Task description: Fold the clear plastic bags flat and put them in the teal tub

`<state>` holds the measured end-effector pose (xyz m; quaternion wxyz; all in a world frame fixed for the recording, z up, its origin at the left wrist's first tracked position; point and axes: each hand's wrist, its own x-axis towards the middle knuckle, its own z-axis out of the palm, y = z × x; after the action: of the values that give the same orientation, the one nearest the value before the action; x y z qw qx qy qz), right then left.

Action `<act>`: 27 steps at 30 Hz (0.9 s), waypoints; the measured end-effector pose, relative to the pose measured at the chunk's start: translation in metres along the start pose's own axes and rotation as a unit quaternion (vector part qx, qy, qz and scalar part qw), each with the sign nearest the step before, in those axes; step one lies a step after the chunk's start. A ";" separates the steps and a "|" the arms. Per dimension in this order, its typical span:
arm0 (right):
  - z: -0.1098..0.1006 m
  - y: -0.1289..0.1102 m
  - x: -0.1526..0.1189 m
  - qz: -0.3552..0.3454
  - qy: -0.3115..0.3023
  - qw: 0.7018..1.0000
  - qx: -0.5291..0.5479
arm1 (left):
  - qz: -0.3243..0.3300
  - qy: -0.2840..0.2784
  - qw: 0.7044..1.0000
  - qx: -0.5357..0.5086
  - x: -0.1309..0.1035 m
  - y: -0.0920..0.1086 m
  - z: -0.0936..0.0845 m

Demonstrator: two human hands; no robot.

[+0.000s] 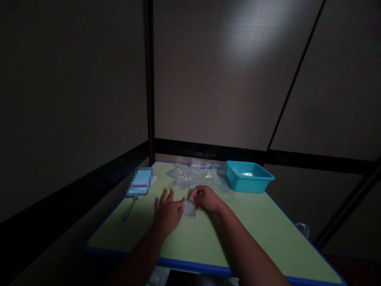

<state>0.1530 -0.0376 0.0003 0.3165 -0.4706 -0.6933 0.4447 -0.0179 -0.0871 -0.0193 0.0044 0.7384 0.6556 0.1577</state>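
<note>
A small clear plastic bag (189,210) lies on the green tabletop between my hands. My left hand (169,212) rests with its fingers spread, the thumb touching the bag's left edge. With thumb and fingertips pressed together, my right hand (206,198) pinches the bag's upper right part. Just beyond my fingers spreads a loose heap of clear plastic bags (190,176), crumpled and overlapping. Whether anything is inside the small bag cannot be made out.
At the back right stands a turquoise plastic basin (248,182) with something pale and shiny inside. A phone (141,182) with a cord lies at the left edge. The table (268,234) has a blue rim, and walls stand behind it and to the left.
</note>
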 end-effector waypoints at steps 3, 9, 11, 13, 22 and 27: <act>-0.006 -0.001 -0.004 -0.034 -0.032 0.997 -0.064 | -0.001 -0.002 1.000 -0.004 0.000 -0.001 0.000; -0.011 0.003 -0.006 -0.043 -0.083 0.982 -0.164 | -0.012 -0.012 1.000 -0.021 0.001 -0.002 0.001; -0.013 0.004 -0.006 -0.037 -0.092 0.977 -0.188 | -0.012 -0.015 1.000 -0.024 0.002 -0.002 0.001; -0.015 0.004 -0.007 -0.036 -0.095 0.972 -0.211 | -0.009 -0.016 0.999 -0.026 0.002 -0.003 0.000; -0.023 -0.002 -0.013 -0.078 -0.054 0.953 -0.288 | -0.018 -0.033 0.999 -0.030 0.003 -0.004 -0.001; -0.012 -0.007 -0.010 -0.125 0.021 0.940 -0.317 | -0.026 -0.023 0.999 -0.020 0.003 -0.003 -0.001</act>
<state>0.1642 -0.0442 0.0117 0.2183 -0.4655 -0.8446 0.1492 -0.0210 -0.0843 -0.0187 0.0383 0.7244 0.6709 0.1537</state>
